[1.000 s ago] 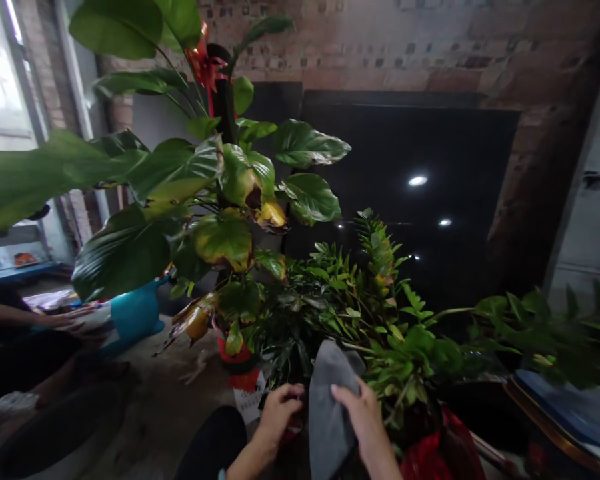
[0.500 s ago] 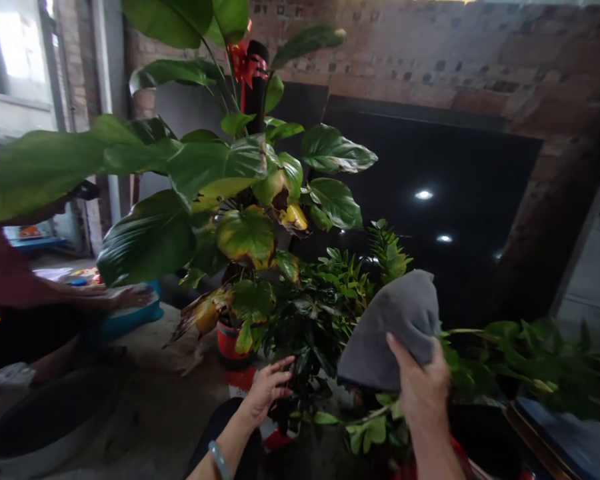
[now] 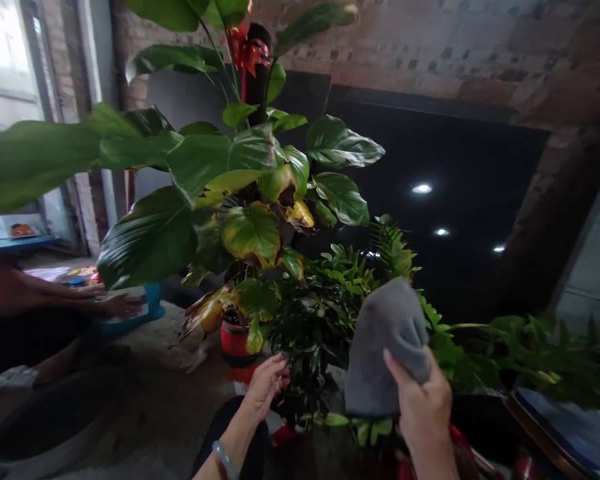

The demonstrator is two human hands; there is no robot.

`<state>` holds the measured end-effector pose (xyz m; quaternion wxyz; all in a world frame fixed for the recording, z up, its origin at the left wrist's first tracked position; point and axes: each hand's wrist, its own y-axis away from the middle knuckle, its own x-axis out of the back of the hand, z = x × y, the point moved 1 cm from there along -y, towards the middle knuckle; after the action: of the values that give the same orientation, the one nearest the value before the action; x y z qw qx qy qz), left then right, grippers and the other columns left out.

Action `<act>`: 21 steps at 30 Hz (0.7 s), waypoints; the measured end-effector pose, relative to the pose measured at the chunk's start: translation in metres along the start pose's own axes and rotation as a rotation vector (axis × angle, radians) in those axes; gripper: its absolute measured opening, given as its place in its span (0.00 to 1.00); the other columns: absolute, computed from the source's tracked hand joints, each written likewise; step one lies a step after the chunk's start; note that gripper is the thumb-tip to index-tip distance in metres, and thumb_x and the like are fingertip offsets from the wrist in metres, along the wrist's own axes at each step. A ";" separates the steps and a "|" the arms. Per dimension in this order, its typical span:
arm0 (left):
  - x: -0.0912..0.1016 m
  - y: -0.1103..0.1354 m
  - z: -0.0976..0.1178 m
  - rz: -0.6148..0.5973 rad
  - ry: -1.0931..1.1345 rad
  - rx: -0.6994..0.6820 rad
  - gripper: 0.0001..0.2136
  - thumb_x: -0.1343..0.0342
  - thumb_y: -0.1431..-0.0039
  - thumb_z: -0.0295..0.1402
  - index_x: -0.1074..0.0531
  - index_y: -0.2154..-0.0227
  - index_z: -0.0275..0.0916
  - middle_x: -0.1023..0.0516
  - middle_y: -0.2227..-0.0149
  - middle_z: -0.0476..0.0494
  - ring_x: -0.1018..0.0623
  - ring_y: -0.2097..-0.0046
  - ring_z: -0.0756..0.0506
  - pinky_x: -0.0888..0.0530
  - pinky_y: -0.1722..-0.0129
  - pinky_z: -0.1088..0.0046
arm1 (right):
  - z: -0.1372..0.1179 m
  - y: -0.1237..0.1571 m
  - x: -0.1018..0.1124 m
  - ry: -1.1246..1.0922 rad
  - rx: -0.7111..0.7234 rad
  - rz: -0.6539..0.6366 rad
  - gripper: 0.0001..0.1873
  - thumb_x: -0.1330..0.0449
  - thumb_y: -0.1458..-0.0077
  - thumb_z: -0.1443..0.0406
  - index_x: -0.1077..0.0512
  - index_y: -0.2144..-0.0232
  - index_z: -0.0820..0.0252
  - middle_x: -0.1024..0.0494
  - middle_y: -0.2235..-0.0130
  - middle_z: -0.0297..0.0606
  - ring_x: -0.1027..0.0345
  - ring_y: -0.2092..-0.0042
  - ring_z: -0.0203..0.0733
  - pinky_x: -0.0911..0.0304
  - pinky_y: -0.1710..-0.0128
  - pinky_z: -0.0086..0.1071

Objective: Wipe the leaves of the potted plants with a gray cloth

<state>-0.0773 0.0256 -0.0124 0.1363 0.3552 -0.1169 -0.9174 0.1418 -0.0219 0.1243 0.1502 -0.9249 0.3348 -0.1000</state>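
A folded grey cloth (image 3: 380, 353) hangs from my right hand (image 3: 425, 400), pinched between the thumb and fingers. Behind it are bushy green plants (image 3: 343, 280). My left hand (image 3: 267, 387), with a pale bangle (image 3: 224, 460) on the wrist, is held out with loosely curved fingers and nothing in them. Its fingertips are close to the dark leaves of a small shrub (image 3: 305, 340); whether they touch cannot be made out. Above rises a tall broad-leaved plant (image 3: 253, 233) in a red pot (image 3: 235, 341), some of its lower leaves yellow and brown.
At the left, a person in a red top (image 3: 3, 283) sits with hands over a blue basin (image 3: 153, 303). A large dark tub (image 3: 50, 423) stands on the floor. A shiny black panel (image 3: 455, 200) leans on the brick wall (image 3: 430, 53). Trailing leaves (image 3: 525, 350) spread at the right.
The grey cloth has swung to hang more upright and slightly lower in my right hand. My left hand has shifted slightly left, its fingers closer together. The view has tilted a little.
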 end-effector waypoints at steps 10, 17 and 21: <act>-0.007 0.002 -0.004 -0.237 -0.040 0.014 0.14 0.33 0.72 0.33 0.24 0.76 0.35 0.24 0.79 0.47 0.25 0.71 0.45 0.32 0.70 0.72 | 0.051 0.071 -0.043 0.096 -0.055 -0.564 0.16 0.39 0.73 0.66 0.24 0.74 0.57 0.19 0.68 0.43 0.27 0.63 0.53 0.33 0.61 0.39; -0.004 0.005 0.002 -0.117 -0.061 0.069 0.13 0.33 0.70 0.30 0.24 0.74 0.36 0.26 0.79 0.50 0.27 0.76 0.49 0.33 0.77 0.75 | -0.012 -0.008 0.017 0.056 -0.129 -0.144 0.27 0.36 0.73 0.50 0.27 0.69 0.60 0.21 0.72 0.41 0.29 0.67 0.51 0.35 0.65 0.38; 0.001 -0.003 0.005 0.203 0.019 -0.068 0.11 0.37 0.65 0.26 0.27 0.74 0.38 0.28 0.79 0.53 0.28 0.76 0.52 0.34 0.76 0.78 | 0.001 -0.031 -0.029 0.027 -0.069 -0.086 0.20 0.39 0.73 0.53 0.29 0.74 0.59 0.22 0.74 0.40 0.31 0.68 0.50 0.36 0.63 0.40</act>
<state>-0.0813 0.0287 -0.0104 0.2417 0.3455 -0.1199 -0.8988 0.1386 0.0199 0.1321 0.1091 -0.9415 0.3002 -0.1071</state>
